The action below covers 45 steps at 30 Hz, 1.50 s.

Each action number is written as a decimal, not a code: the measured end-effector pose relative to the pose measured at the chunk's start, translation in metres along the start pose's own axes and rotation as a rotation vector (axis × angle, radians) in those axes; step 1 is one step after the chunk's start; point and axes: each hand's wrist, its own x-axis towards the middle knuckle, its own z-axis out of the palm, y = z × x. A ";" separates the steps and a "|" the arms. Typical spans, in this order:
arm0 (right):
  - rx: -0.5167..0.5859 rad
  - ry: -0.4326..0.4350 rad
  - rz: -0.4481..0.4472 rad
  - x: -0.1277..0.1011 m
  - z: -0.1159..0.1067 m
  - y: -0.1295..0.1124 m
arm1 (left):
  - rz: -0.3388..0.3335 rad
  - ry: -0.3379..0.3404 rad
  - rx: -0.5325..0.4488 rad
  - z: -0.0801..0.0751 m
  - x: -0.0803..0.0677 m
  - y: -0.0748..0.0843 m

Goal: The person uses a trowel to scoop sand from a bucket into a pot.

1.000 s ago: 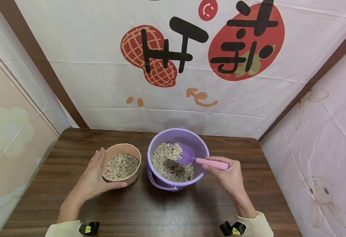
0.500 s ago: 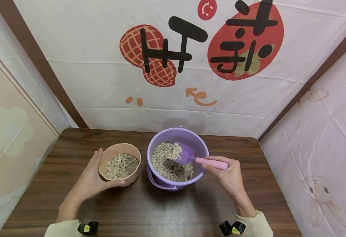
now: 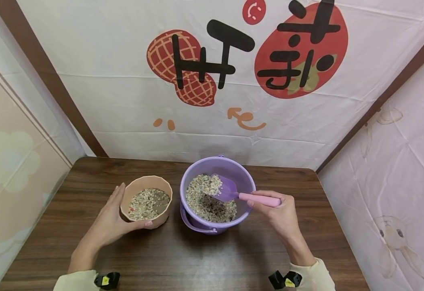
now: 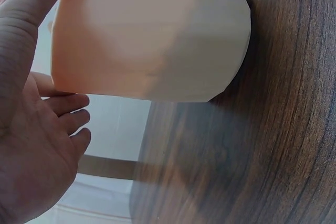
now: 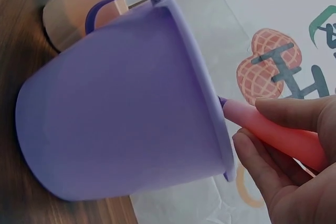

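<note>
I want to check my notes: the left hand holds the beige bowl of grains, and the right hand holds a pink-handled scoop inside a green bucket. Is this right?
Not quite: the bucket is purple, not green, as the head view and the right wrist view show. The rest holds: the left hand holds the beige bowl of grains, and the right hand holds the pink-handled scoop inside that bucket.

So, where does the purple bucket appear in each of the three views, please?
Head: the purple bucket stands at table centre, right of the beige bowl.
Left wrist: not in it; only the bowl and the left hand.
Right wrist: its outer wall fills the left and middle.
Shared landmark: the beige bowl, also at upper left in the right wrist view.
</note>
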 end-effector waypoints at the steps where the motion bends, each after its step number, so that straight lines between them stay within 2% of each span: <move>1: 0.001 0.003 0.002 0.000 0.001 -0.001 | 0.000 -0.001 0.000 0.000 0.000 0.000; 9: -0.034 0.061 -0.002 0.004 0.016 -0.017 | -0.009 -0.010 0.007 0.000 0.001 0.000; 18: -0.023 -0.037 -0.030 0.018 0.047 -0.032 | -0.006 -0.007 0.008 0.000 0.000 0.000; 24: -0.061 -0.090 -0.066 0.030 0.067 -0.038 | -0.014 -0.017 0.013 0.000 -0.001 0.001; 27: -0.089 -0.098 -0.082 0.035 0.076 -0.038 | -0.020 -0.024 0.015 0.000 -0.001 0.001; 33: -0.140 -0.094 -0.059 0.042 0.092 -0.036 | -0.024 -0.027 0.018 0.000 -0.001 0.001; 45: -0.285 -0.116 -0.105 0.055 0.116 -0.035 | -0.018 -0.026 0.004 -0.001 -0.001 0.001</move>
